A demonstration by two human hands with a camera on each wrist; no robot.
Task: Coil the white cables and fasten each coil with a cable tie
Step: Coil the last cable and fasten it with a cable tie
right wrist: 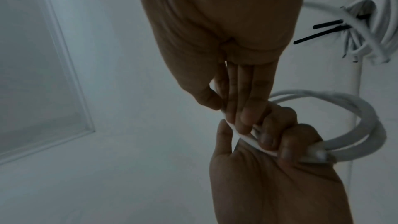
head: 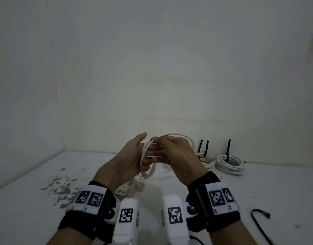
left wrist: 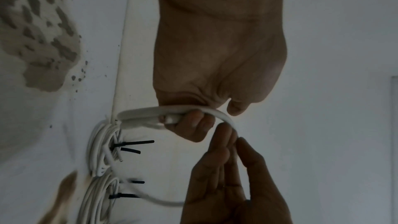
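- I see a stained white desk (head: 37, 200) meeting the bare wall.
- Left hand (head: 129, 156) grips the cable coil (head: 178, 137); right hand (head: 176, 156) pinches its strand.
- Two tied coils (head: 229, 165) sit rear-right.

White cable loops (head: 176, 135), black ties (head: 229, 147) on white coils (head: 230, 164), black-and-white checkered wrist tags (head: 89, 198), grey-speckled white table (head: 28, 209).

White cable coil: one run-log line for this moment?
step: coiling | left hand: grips white cable coil | right hand: pinches strand | done: two tied coils | spare cable tie: on table
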